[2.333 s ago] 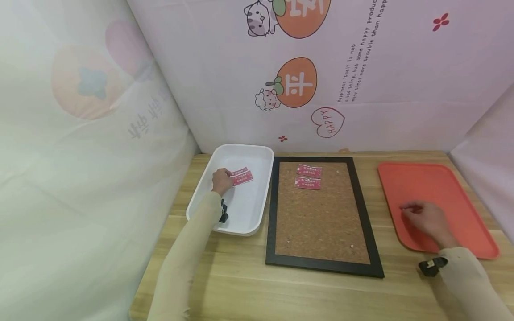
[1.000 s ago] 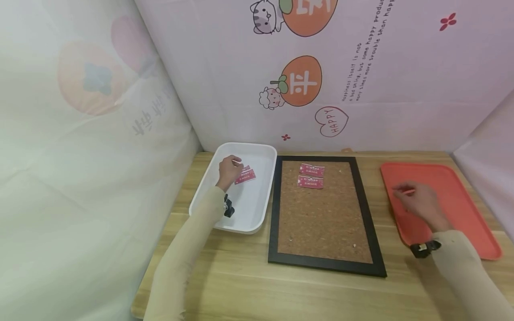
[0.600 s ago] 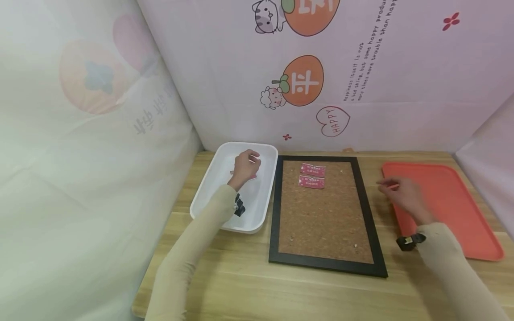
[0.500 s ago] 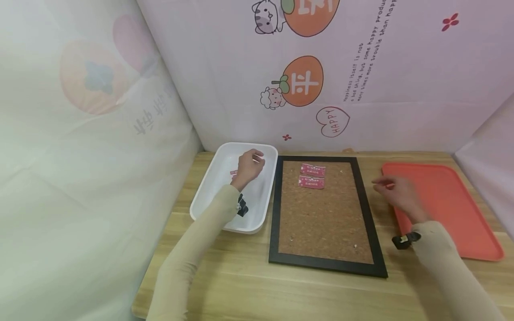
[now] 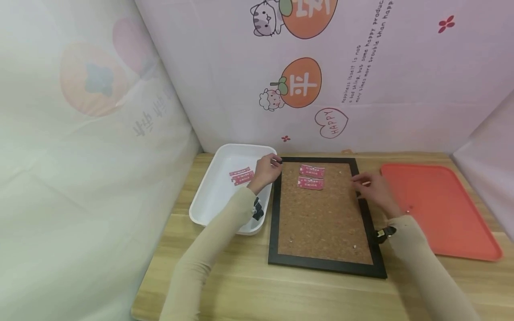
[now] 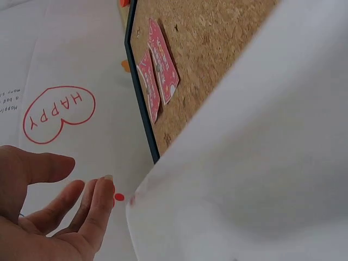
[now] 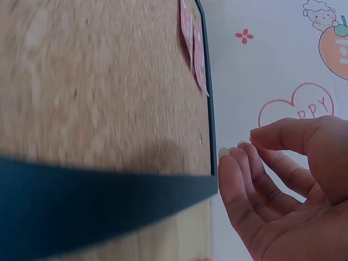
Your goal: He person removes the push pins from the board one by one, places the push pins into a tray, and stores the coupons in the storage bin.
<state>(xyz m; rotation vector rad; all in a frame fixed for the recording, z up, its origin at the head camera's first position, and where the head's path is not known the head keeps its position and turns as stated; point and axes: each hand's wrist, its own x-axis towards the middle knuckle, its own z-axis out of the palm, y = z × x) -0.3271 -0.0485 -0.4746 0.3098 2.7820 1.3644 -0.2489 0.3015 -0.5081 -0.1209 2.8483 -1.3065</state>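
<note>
White tray (image 6: pixel 244 163) blurred (left wrist view), sleeves (image 5: pixel 192 273) cut off

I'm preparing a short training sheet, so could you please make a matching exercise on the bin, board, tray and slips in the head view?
Things:
1. bin
2. board
3. tray
4. slips

Descriptions:
A. pink, lying both in a container and on cork
B. orange-red, farthest right of the four
C. white, with raised walls
D. brown, with a black frame

Right pairs: 1-C, 2-D, 3-B, 4-A.
</note>
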